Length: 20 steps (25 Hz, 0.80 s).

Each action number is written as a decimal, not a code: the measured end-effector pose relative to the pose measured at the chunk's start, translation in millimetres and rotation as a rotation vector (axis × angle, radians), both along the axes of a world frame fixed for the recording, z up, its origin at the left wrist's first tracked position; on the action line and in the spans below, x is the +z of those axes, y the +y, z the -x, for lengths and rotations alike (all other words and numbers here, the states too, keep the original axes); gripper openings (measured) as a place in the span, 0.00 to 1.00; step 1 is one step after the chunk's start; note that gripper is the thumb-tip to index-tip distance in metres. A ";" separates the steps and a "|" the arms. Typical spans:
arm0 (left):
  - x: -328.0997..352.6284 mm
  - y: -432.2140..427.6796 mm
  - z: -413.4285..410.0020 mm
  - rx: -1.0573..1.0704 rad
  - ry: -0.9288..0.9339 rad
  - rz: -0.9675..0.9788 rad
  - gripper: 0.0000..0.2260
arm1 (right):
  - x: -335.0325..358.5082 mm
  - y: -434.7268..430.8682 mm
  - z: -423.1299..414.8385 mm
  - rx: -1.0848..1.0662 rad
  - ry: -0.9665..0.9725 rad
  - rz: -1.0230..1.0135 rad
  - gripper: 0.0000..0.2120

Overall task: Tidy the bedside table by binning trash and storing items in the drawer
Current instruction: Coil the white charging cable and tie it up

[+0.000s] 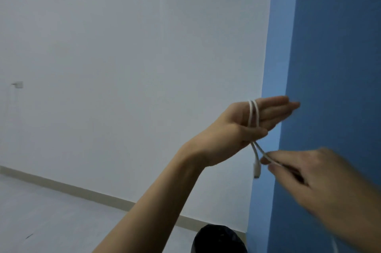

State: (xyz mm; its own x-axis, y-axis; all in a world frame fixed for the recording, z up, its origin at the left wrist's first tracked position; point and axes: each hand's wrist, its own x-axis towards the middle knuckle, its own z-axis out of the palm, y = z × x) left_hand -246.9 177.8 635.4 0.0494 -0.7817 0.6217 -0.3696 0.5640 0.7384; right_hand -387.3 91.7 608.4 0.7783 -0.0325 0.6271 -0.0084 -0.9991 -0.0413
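Observation:
My left hand [243, 122] is raised in front of the wall, fingers straight and together, pointing right. A white charging cable [253, 114] is looped twice around those fingers, and my thumb presses it at the palm's lower edge. One end with a white plug [256, 169] hangs below the hand. My right hand [315, 178], blurred, pinches the cable's other strand between thumb and fingertips just below and right of the left hand. The bedside table and drawer are out of view.
A white wall fills the left, a blue wall [329, 67] the right. A bin lined with a black bag [218, 238] stands on the floor at the bottom centre. A wall socket [18, 84] sits far left.

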 end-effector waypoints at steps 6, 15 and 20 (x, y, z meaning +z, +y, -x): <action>-9.4 -2.2 10.1 0.015 -0.203 -0.159 0.16 | 47.1 -6.6 27.2 0.064 -0.176 0.252 0.11; -3.1 -7.3 15.3 -0.456 0.021 -0.202 0.12 | 58.2 -28.4 -5.4 0.444 -0.333 -0.287 0.09; -2.3 -11.1 20.8 -0.580 0.180 -0.134 0.17 | 40.5 -35.8 -24.5 0.485 -0.433 -0.590 0.09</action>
